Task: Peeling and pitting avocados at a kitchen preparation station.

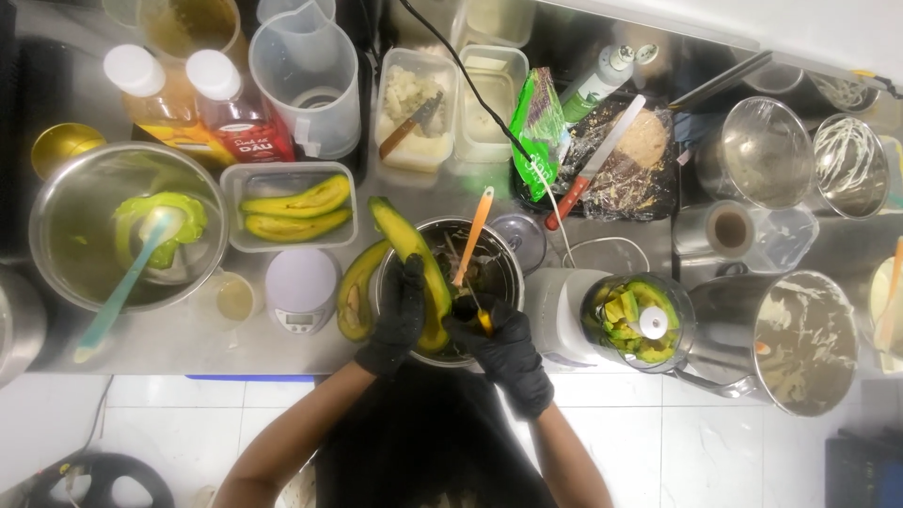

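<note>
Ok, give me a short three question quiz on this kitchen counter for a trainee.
1. True or false: both hands wear black gloves.
2. What does the left hand hold? A) a whisk B) a long avocado half C) a bottle
3. What lies in the clear tub left of the hands?

Key
1. True; the right hand is gloved too.
2. B, the avocado half, held over the metal bowl.
3. Two avocado halves.

Black gloves on both hands, left hand (399,320), right hand (503,346), bare forearms, dark top
</note>
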